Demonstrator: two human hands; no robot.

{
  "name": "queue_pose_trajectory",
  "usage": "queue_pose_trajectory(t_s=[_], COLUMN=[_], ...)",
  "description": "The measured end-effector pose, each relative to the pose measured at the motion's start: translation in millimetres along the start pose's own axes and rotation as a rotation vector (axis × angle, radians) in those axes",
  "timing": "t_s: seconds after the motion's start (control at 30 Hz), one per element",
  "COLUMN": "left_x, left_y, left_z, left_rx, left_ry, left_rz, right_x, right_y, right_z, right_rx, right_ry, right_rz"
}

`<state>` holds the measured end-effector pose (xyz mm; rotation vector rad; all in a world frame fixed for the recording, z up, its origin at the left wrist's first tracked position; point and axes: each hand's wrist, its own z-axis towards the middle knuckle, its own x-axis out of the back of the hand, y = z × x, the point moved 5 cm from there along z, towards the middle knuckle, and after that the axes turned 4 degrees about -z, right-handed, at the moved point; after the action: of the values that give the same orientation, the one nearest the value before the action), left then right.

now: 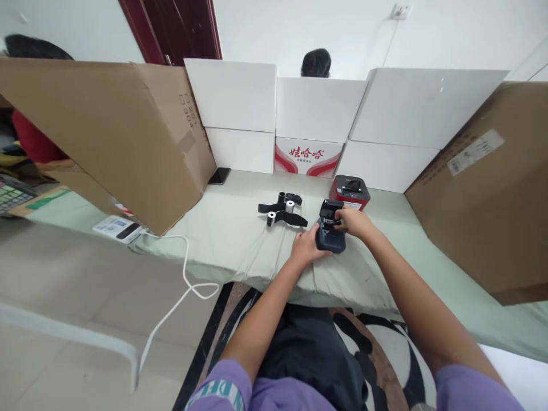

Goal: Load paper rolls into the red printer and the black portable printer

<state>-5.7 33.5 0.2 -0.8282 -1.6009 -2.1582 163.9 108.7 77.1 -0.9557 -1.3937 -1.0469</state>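
A: Item one, the grip?

B: Left hand (306, 246), one: clasped on a dark hinged case (331, 242), digits along its 9 o'clock side and near edge. Right hand (353, 220), one: at 2 o'clock, fingers curled in at the hinge; whether they pinch anything, I cannot tell

A: The case, its place and condition?

B: On the pale green cloth (240, 251), near the front edge, between the hands; lid (329, 208) raised towards 12 o'clock

A: Handling notes?

B: In my judgement, left hand pins the base flat, right fingers work lightly; forcing the lid backward could strain the hinge or tip the case

A: Surrounding stock, from the case outward?

B: Red-and-black box (358, 196), one, just beyond, 1 o'clock. Small rolls (271, 219), three, with black strips (291, 218), near 10 o'clock. Phone (219, 176), one, farther along 10. Cardboard box (483, 205), one, well apart, between 2 and 3
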Motion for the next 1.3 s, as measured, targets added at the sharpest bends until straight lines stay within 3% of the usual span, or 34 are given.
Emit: queue_pose_trajectory(t_s=[0.17, 0.27, 0.47, 0.6, 0.73, 0.83, 1.0, 1.2, 1.3], left_x=[-0.4, -0.6, 0.3, -3.1, -2.4, -2.2, -5.6, -14.9, -14.5], left_y=[-0.5, -0.2, 1.2, -1.4, 0.8, -0.2, -7.9, -11.4, -9.1], left_z=[1.2, 1.1, 0.4, 1.7, 0.6, -2.9, -4.5, 14.1, 16.0], left_rx=[0.002, 0.007, -0.015, 0.023, -0.004, -0.043, -0.100, 0.070, 0.064], left_ry=[-0.014, -0.020, -0.002, -0.022, 0.012, 0.027, 0.059, -0.090, -0.112], left_rz=[0.014, 0.016, 0.006, 0.021, 0.012, -0.027, -0.090, 0.010, 0.014], right_x=[-1.3, 2.0, 48.5, 83.3, 94.5, 86.5, 48.3, -9.1, -18.6], right_y=[-1.4, -1.5, -12.0, -44.6, -106.9, -155.2, -201.7, -220.1, -219.4], right_z=[-5.3, -3.7, 2.8, 2.8, -0.3, -1.1, 5.1, 10.7, 5.8], right_rx=[-0.037, 0.040, 0.185, 0.140, 0.240, 0.363, 0.349, 0.238, 0.178], right_ry=[-0.022, 0.036, 0.206, 0.280, 0.274, 0.258, 0.331, 0.171, 0.128], right_rz=[0.011, 0.104, 0.346, 0.651, 0.906, 0.937, 0.817, 0.485, 0.424])
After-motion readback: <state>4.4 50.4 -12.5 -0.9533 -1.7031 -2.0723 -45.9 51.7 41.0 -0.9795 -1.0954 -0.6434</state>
